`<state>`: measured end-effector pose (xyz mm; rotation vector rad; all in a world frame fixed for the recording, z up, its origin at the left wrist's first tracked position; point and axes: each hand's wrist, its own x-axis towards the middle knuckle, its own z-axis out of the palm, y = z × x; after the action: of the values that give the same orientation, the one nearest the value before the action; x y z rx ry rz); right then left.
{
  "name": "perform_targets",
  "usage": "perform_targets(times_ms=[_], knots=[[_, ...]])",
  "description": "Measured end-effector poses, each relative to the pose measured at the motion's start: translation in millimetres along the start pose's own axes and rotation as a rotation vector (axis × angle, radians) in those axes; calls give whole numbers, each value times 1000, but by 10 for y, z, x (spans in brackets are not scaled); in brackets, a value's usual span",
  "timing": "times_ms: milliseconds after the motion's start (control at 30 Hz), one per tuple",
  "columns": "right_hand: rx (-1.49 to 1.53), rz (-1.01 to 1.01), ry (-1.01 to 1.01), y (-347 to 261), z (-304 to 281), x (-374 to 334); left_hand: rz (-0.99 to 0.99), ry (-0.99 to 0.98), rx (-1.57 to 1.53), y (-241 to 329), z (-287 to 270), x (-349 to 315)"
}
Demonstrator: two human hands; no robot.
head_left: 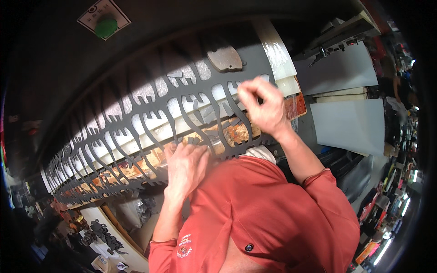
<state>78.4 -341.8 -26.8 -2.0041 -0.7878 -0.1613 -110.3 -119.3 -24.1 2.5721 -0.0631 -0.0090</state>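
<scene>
A long dark sheet point(158, 105), cut through with rows of curved openings and comb-like notches, stretches across the work surface. My left hand point(184, 166) is at its near edge, fingers bent down onto it. Small dark pieces show by those fingertips; what they grip is hidden. My right hand point(264, 105) is raised over the sheet's right end, fingers curled toward the thumb and slightly blurred. Anything inside that hand cannot be made out. Beyond it, a brownish-grey flat plate point(225, 59) with rounded edges rests on the sheet. Loose dark offcuts point(208, 113) lie in the openings.
Under the sheet are a white board point(287, 85) and a worn orange-brown surface point(296, 105). A dark machine body with a green button point(106, 28) overhangs the far side. White panels point(348, 125) stand at right. Black parts point(105, 234) lie on a lower left surface.
</scene>
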Motion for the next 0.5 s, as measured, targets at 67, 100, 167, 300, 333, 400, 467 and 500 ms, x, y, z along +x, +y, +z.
perform_targets(times_ms=[67,100,167,300,333,400,467,500], knots=[[-133,87,76,161,60,354,138,-158,-25,-62,-308,45],[-178,39,88,244,111,527,173,-175,-104,-78,-485,100],[-206,99,44,371,298,712,150,-156,-200,-100,-780,257],[-346,-63,-1,504,659,799,214,235,-215,-220,-634,1066],[-323,-46,23,513,694,791,190,294,-286,-246,-458,1269],[-263,-53,64,506,702,768,123,323,-394,-304,-77,1641],[-255,-39,45,486,663,768,163,269,20,-326,197,1732],[-242,-31,46,479,643,776,199,333,39,-354,273,1725]])
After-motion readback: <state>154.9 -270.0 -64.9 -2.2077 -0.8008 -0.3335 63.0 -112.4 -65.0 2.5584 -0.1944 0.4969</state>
